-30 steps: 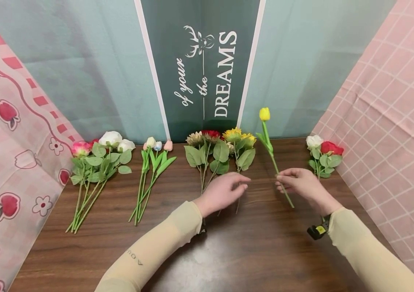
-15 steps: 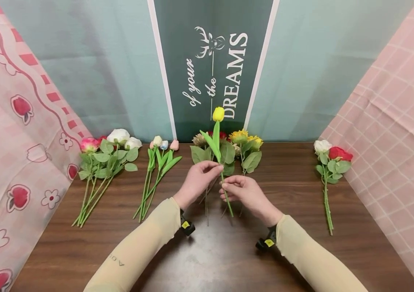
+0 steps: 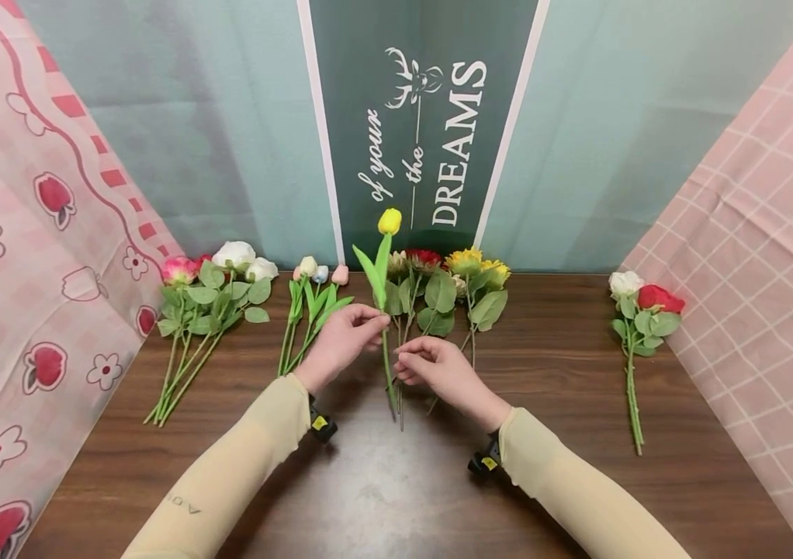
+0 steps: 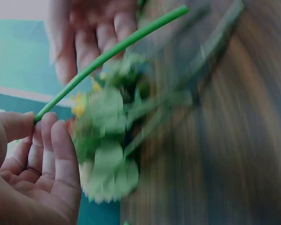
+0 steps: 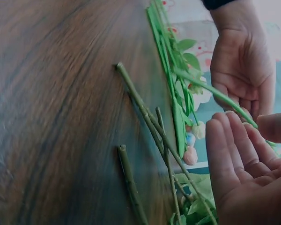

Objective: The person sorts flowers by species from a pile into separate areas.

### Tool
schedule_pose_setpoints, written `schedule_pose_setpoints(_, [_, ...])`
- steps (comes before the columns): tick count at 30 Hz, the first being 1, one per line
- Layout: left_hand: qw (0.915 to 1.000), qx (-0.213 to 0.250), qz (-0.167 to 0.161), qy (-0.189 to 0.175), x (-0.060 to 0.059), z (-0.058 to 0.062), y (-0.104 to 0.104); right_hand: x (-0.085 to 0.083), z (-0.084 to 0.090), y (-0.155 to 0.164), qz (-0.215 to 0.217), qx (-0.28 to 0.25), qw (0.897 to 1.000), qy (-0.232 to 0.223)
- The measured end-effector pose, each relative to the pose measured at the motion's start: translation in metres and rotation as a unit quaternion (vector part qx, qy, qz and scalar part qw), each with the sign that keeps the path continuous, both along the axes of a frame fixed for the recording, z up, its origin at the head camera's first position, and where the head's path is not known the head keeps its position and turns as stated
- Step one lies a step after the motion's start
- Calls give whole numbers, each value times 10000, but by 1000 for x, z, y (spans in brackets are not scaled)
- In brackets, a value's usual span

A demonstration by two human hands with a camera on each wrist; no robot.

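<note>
A yellow tulip [image 3: 389,222] with green leaves stands upright above the table, in front of the middle flowers in the head view. My left hand [image 3: 346,341] pinches its stem just below the leaves, thumb against fingertips [image 4: 46,123]. The lower green stem [image 4: 112,51] slants free past that grip in the left wrist view. Right beside the stem is my right hand [image 3: 441,376], fingers loosely bent and holding nothing. Behind both hands lie sunflowers [image 3: 465,262], a dark red flower [image 3: 424,259] and a beige one, their brown stems [image 5: 150,117] pointing toward me.
Pink and white roses [image 3: 232,256] lie at the left, with pale tulips [image 3: 321,274] between them and my left hand. A white and a red rose [image 3: 660,298] lie far right on the wooden table [image 3: 564,404]. Fabric walls [image 3: 599,132] enclose the back and sides.
The yellow tulip has come from the right to the middle, then slightly left. My left hand took its stem from my right hand, which has let go.
</note>
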State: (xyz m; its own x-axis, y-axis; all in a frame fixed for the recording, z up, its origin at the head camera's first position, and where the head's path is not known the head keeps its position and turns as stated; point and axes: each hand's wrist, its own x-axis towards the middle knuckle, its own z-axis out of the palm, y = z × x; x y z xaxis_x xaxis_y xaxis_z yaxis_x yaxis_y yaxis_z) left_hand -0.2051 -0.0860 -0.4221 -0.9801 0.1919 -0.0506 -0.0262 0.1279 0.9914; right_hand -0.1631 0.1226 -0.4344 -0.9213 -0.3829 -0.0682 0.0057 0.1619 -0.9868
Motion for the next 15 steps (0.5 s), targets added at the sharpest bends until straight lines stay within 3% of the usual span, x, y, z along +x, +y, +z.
schedule_pose_setpoints(3, [9976, -691, 1, 49, -5, 1, -25, 3, 1, -6, 119, 1007, 9911, 858])
schedule_pose_setpoints(5, [9932, -1161, -12, 49, -9, 1, -44, 4, 1, -11, 203, 1820, 9712, 1526])
schedule_pose_setpoints(8, [9836, -1805, 12, 32, -16, 1, -71, 4, 3, -21, 476, 2932, 9207, 2531])
schedule_pose_setpoints(12, [9711, -2382, 30, -117, -24, 0, -97, 1, 5, -36, 1149, 3750, 8546, 3402])
schedule_pose_setpoints(15, [9637, -2657, 29, -256, -27, -2, -108, -1, 7, -48, 1540, 4081, 8251, 3591])
